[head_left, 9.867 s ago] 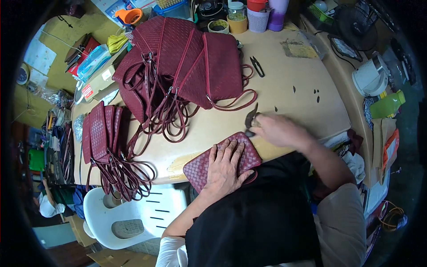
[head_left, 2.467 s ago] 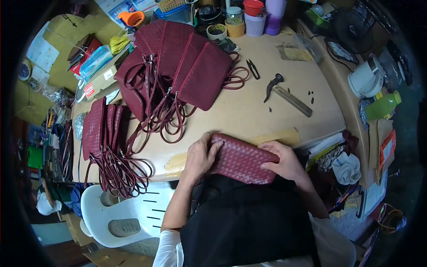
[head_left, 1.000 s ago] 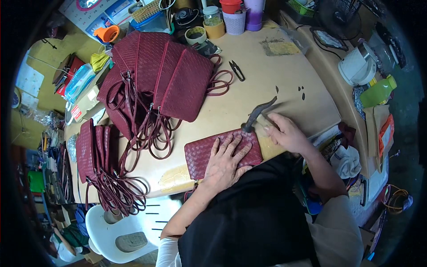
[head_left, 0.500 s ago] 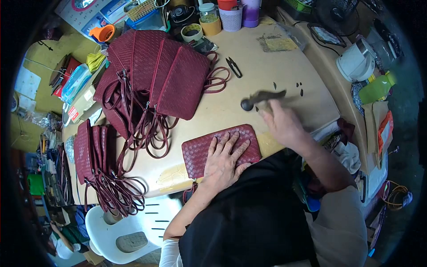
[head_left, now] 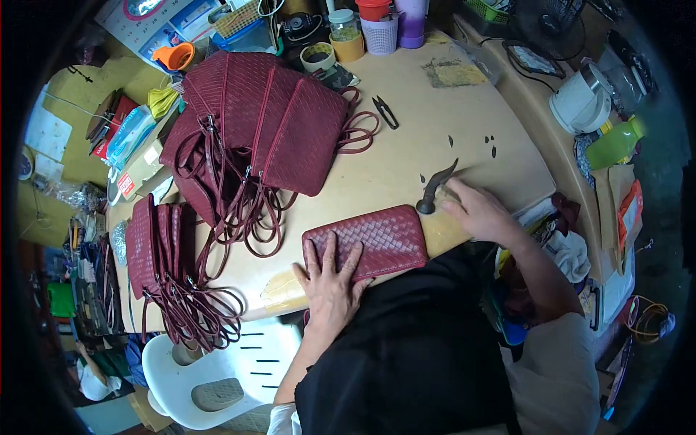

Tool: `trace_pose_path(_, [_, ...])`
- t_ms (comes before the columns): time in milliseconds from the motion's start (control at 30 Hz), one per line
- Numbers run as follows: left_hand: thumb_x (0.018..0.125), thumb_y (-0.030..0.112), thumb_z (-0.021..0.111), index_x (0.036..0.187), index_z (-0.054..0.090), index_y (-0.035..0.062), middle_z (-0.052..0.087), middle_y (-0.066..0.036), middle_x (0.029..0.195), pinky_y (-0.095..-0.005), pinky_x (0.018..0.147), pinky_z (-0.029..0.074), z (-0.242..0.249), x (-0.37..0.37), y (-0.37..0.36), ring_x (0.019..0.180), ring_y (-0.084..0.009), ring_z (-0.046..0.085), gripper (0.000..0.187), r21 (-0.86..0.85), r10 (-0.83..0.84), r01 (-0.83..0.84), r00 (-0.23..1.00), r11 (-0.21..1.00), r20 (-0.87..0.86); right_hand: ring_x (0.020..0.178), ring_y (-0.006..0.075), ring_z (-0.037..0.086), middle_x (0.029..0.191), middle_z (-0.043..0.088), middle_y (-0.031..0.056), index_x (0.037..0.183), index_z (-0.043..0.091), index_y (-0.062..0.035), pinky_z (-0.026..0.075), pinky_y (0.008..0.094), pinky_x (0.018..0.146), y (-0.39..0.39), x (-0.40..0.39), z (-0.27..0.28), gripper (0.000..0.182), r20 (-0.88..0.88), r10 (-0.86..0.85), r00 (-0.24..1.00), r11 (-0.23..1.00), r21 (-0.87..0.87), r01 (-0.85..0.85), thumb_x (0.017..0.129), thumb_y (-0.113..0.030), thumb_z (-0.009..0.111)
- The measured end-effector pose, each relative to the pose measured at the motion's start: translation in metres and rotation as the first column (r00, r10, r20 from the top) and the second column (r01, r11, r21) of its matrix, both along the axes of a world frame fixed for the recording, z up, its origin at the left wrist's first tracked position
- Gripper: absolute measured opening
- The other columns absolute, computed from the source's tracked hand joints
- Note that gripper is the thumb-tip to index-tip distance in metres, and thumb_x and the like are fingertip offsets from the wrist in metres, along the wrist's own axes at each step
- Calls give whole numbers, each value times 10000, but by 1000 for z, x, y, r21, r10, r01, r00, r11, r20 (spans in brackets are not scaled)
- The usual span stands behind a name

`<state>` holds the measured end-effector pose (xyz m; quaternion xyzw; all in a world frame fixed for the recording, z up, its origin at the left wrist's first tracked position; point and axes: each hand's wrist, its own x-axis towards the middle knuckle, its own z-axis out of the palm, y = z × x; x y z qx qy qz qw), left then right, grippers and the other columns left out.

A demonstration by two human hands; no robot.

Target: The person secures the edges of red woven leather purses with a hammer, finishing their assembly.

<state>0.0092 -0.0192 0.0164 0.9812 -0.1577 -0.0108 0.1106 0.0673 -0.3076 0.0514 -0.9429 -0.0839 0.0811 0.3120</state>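
A burgundy woven zip wallet (head_left: 384, 235) lies flat at the table's front edge. My left hand (head_left: 330, 286) rests on its left part with the fingers spread and pressed flat. My right hand (head_left: 482, 214) is closed around the handle of a claw hammer (head_left: 433, 190), most of which the hand hides. The dark hammer head is low, just beyond the wallet's upper right corner. Under the hammer and my right hand is a tan patch (head_left: 446, 233) on the table.
Large burgundy woven bags (head_left: 297, 130) are piled at the back left. Smaller wallets with straps (head_left: 156, 246) stand in front of them. Black thread snips (head_left: 386, 112) lie behind. A white plastic chair (head_left: 167, 377) is below the table's left edge. Cups and jars line the back.
The hammer came down and left, from blurred above the table to beside the wallet's corner. My left hand slid left along the wallet, uncovering its middle and right.
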Motion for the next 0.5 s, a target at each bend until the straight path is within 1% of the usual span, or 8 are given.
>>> trace_pose_path(67, [780,390,693,1276,589,233,339,-131,1482,-612,1081,205,-12,7,6,1378,-429,244,530,-69,-77,81,995,994,71,975,439,583,968,619,268,1139,494,-20,458,489,814,4,6,-3,330,-50,-173,984,979,104,178,925,-268,532])
trace_pose_path(100, [783,401,687,1270,594,215,342,-124,1482,-592,1091,208,-14,13,6,1378,-413,258,529,-109,-252,261,964,959,85,954,424,595,951,621,264,1134,515,-10,461,476,813,10,11,-10,334,-24,-222,975,964,143,223,925,-269,538])
trace_pose_path(167, [785,452,671,1271,588,176,380,-138,1456,-535,1115,215,-5,23,-1,1365,-371,317,566,-197,-466,469,882,861,66,936,420,598,932,624,258,1124,519,-11,462,478,797,35,21,10,328,-38,-111,993,981,157,116,925,-271,540])
trace_pose_path(200, [782,490,666,1289,568,161,442,-174,1391,-525,1113,234,-3,24,-9,1329,-370,367,613,-255,-461,466,883,847,82,918,416,602,913,626,252,1114,522,-13,463,479,782,44,27,19,323,-46,-18,999,986,167,26,924,-273,543])
trace_pose_path(233, [782,504,664,1301,552,139,465,-184,1355,-518,1110,247,-6,24,-12,1305,-367,393,645,-248,-452,458,888,854,84,800,393,629,920,639,221,1120,527,-9,475,445,745,51,34,17,311,158,193,968,974,88,-208,911,-234,576])
trace_pose_path(333, [779,510,669,1316,525,92,491,-190,1305,-499,1099,282,-12,21,-15,1269,-359,428,695,-214,-430,443,897,871,105,798,424,612,802,625,234,1019,530,-21,454,511,712,74,44,34,287,105,290,951,955,-96,-281,925,-292,547])
trace_pose_path(467, [766,473,702,1317,506,45,503,-181,1278,-462,1077,337,-17,19,-12,1258,-348,441,724,-278,-405,418,908,865,107,779,415,626,794,633,232,1020,554,-17,473,504,725,98,47,30,295,257,150,955,987,18,-160,922,-295,537])
trace_pose_path(500, [766,473,702,1317,506,45,503,-181,1278,-462,1077,337,-17,18,-12,1258,-348,441,724,-281,-403,415,910,865,102,780,402,635,806,637,228,1005,567,-9,490,485,728,92,53,9,287,162,377,912,921,-172,-350,913,-280,544])
